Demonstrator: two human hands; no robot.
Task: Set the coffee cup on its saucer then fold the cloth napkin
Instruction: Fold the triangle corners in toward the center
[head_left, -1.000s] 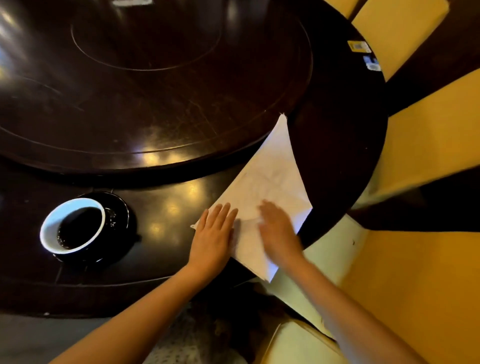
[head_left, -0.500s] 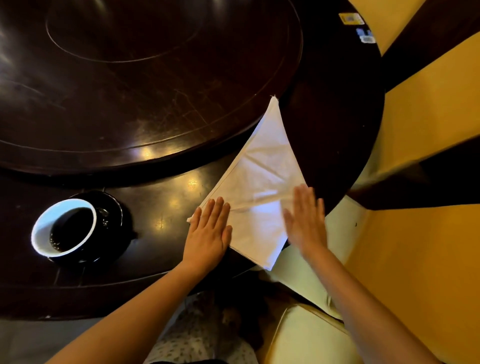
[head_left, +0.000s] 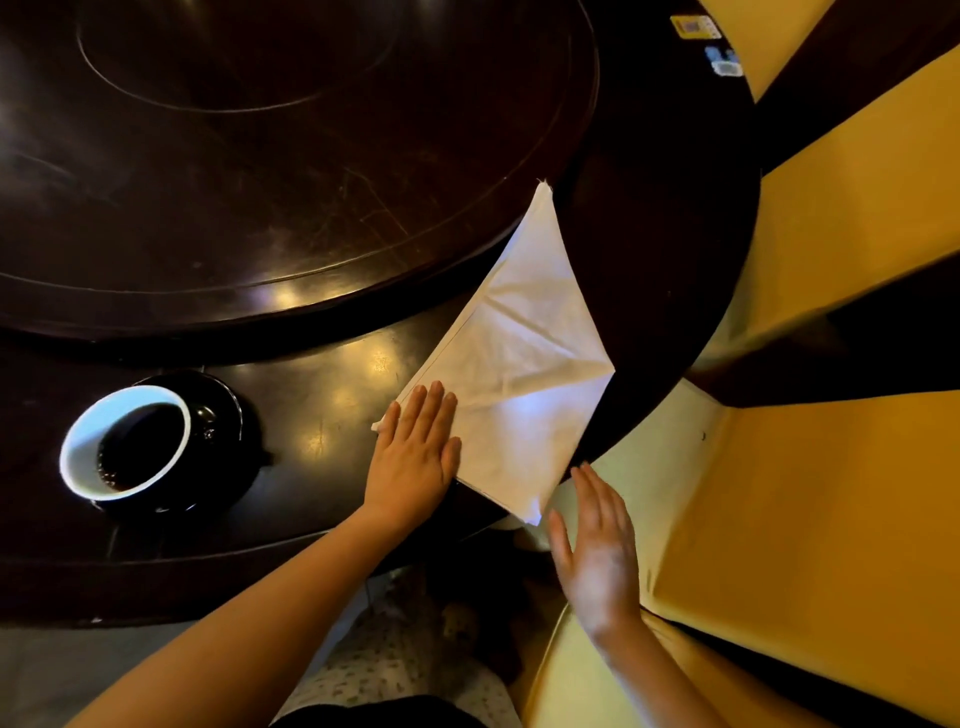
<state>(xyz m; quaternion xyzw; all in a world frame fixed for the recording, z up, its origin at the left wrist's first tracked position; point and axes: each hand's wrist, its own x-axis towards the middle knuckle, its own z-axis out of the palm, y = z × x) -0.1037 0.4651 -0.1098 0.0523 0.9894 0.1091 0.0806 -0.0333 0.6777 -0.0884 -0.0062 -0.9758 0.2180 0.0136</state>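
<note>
A white cloth napkin (head_left: 524, 364), folded into a triangle, lies on the dark round table (head_left: 322, 395), its near corner hanging over the table's edge. My left hand (head_left: 415, 457) presses flat on the napkin's left corner, fingers spread. My right hand (head_left: 597, 545) hovers open off the table, just below and right of the napkin's near corner, touching nothing. At the left, a black coffee cup (head_left: 124, 447) with a white inside, holding dark coffee, stands on its black saucer (head_left: 228, 415).
A raised dark turntable (head_left: 260, 156) fills the table's middle. Yellow seat cushions (head_left: 805, 519) lie to the right, close to the table's edge. Two small stickers (head_left: 696, 26) sit at the table's far right rim. My lap shows below the edge.
My right hand has slid across the napkin to the right, then come off it and dropped below the table's edge. The left hand has stayed on the napkin's left corner.
</note>
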